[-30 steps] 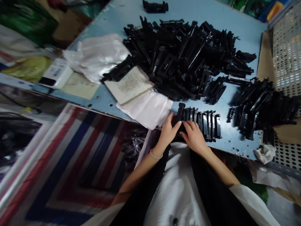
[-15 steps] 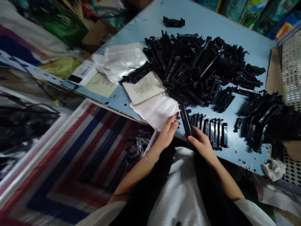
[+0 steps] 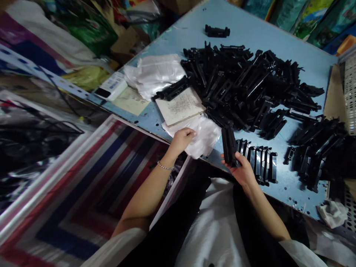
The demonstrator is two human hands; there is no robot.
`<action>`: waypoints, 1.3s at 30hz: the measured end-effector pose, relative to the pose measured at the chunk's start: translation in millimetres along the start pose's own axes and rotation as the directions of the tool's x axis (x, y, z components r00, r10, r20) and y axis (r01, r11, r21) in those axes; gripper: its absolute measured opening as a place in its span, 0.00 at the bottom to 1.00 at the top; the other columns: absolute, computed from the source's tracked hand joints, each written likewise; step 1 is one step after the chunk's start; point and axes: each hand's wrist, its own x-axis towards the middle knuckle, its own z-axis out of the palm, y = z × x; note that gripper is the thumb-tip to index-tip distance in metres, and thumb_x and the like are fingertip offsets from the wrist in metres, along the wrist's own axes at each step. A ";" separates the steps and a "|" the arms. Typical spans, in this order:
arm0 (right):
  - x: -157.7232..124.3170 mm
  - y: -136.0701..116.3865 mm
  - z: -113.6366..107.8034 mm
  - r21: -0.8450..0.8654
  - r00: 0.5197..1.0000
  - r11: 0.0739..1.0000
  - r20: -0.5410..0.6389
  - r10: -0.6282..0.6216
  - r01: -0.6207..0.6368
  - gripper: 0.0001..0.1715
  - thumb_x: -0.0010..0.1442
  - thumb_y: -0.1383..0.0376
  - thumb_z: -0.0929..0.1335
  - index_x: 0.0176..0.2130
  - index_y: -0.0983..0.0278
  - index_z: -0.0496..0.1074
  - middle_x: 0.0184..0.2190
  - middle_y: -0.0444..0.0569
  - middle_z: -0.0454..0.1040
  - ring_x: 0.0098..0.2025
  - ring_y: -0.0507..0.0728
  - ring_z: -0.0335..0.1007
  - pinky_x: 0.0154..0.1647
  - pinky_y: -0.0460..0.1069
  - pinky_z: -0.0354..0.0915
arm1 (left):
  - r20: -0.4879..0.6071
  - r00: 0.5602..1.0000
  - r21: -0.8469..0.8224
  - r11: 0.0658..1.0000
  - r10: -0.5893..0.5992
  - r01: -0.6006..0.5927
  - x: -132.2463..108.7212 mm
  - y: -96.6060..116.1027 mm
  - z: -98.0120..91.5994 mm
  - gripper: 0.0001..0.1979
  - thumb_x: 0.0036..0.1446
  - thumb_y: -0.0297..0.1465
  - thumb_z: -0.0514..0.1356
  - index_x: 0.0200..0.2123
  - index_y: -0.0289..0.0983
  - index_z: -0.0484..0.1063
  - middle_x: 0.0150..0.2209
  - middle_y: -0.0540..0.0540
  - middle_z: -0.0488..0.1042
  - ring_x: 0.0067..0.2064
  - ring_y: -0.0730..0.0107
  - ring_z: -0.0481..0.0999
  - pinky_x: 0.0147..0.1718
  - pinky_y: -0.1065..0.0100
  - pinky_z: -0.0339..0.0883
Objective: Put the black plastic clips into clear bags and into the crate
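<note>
My right hand (image 3: 241, 168) grips a long black plastic part (image 3: 228, 144) near its lower end, holding it tilted over the table's front edge. My left hand (image 3: 182, 140) lies over a stack of thin white plastic bags (image 3: 205, 135), its fingertips pinched together on the film. Under the far side of those bags' stack edge is a worn, pale square block (image 3: 180, 105). Just right of my right hand stands a neat row of similar black parts (image 3: 260, 163). Behind it spreads a large loose pile of black parts (image 3: 239, 81).
The blue table (image 3: 191, 26) carries another heap of black parts (image 3: 314, 152) on the right and one lone part (image 3: 217, 31) at the back. Folded white plastic (image 3: 161, 72) and a white box (image 3: 112, 87) lie left. A striped sheet (image 3: 80, 196) is below left.
My left hand has moved left, away from the black part, onto the plastic bags, and its fingers have closed. My right hand still holds the part, now turned. The view has shifted slightly.
</note>
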 end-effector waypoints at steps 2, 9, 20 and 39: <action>7.6 1.1 6.4 0.153 0.989 0.982 0.109 0.098 -0.115 0.22 0.59 0.52 0.70 0.44 0.67 0.74 0.37 0.54 0.82 0.34 0.55 0.78 0.34 0.46 0.75 | 0.014 1.000 -0.017 1.000 -0.018 0.018 1.1 0.1 -0.3 0.09 0.54 0.36 0.61 0.30 0.36 0.77 0.32 0.47 0.78 0.34 0.67 0.74 0.37 0.67 0.65; 26.0 22.6 37.0 0.366 0.870 0.793 0.284 0.402 -0.486 0.21 0.68 0.59 0.63 0.48 0.75 0.71 0.35 0.58 0.82 0.32 0.53 0.80 0.34 0.41 0.76 | -0.139 0.972 0.083 0.980 0.190 -0.180 -7.6 0.4 -6.2 0.06 0.57 0.29 0.58 0.34 0.36 0.76 0.36 0.45 0.80 0.38 0.66 0.77 0.41 0.64 0.71; 25.1 21.5 40.1 0.482 0.897 0.764 0.327 0.298 -0.429 0.24 0.65 0.55 0.64 0.49 0.72 0.72 0.31 0.53 0.78 0.24 0.49 0.64 0.21 0.41 0.64 | 0.032 0.929 0.305 0.882 0.368 -0.360 -8.6 -1.7 -16.0 0.31 0.58 0.20 0.55 0.65 0.38 0.64 0.64 0.38 0.65 0.49 0.68 0.77 0.47 0.66 0.76; 16.3 13.5 34.8 0.521 0.800 0.635 0.529 0.284 -0.570 0.30 0.63 0.50 0.64 0.51 0.74 0.69 0.25 0.41 0.65 0.18 0.45 0.43 0.14 0.40 0.52 | -0.103 0.708 0.335 0.694 0.699 -0.637 -57.5 15.0 11.6 0.38 0.64 0.18 0.52 0.73 0.45 0.47 0.65 0.38 0.66 0.65 0.61 0.69 0.63 0.59 0.68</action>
